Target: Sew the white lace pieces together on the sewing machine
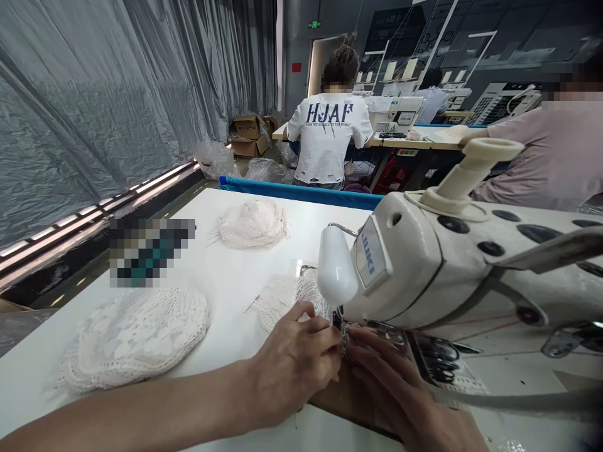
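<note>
The white lace piece (277, 300) is partly hidden by the left hand (294, 358) and the JUKI sewing machine (407, 270), its needle out of sight. The right edge crops the machine and a pink-shirted co-worker (541, 147); the bottom edge crops the right arm below the hand (398, 383). A pixelated item (151, 254) at the tabletop's (233, 276) left side is unidentifiable.

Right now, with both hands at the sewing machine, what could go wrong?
1. The left hand and right hand sit close under the head of the sewing machine; fingers might get pricked, though I can't see the needle.
2. The openwork lace by the left hand could pucker or shift.
3. The thread end at its left edge may snag.
</note>
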Tool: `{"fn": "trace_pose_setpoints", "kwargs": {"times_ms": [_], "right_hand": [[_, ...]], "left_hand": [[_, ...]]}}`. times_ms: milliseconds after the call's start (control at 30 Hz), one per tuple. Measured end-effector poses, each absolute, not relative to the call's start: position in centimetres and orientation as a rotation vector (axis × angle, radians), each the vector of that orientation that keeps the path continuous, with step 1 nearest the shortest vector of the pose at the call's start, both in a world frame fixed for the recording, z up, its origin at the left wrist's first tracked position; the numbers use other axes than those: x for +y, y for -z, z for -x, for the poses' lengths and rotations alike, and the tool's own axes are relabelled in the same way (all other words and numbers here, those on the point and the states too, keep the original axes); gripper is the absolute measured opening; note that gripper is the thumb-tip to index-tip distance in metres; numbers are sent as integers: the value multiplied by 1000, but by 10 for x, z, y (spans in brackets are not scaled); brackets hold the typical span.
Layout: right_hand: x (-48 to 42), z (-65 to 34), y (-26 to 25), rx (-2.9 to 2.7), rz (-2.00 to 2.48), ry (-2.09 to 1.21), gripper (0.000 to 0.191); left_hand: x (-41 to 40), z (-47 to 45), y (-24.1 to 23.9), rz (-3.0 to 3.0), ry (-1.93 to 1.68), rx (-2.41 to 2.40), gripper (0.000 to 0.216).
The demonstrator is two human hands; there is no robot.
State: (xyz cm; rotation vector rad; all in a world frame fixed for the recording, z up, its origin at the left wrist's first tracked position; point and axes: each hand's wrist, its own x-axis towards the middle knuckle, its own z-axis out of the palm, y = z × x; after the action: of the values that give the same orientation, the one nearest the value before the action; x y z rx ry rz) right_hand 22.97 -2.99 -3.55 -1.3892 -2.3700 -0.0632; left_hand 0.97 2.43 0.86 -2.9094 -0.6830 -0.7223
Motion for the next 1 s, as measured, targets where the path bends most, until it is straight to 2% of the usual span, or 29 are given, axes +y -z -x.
{"fn": "trace_pose_setpoints", "kwargs": {"times_ms": [667, 1000], "right_hand": [[-33, -238, 40, -2476, 1325, -7, 35], [-30, -237, 35, -2528, 1266, 140, 38]], "left_hand": [[24, -8, -5, 2936, 799, -687, 12], [24, -8, -5, 2916, 800, -679, 15]]}}
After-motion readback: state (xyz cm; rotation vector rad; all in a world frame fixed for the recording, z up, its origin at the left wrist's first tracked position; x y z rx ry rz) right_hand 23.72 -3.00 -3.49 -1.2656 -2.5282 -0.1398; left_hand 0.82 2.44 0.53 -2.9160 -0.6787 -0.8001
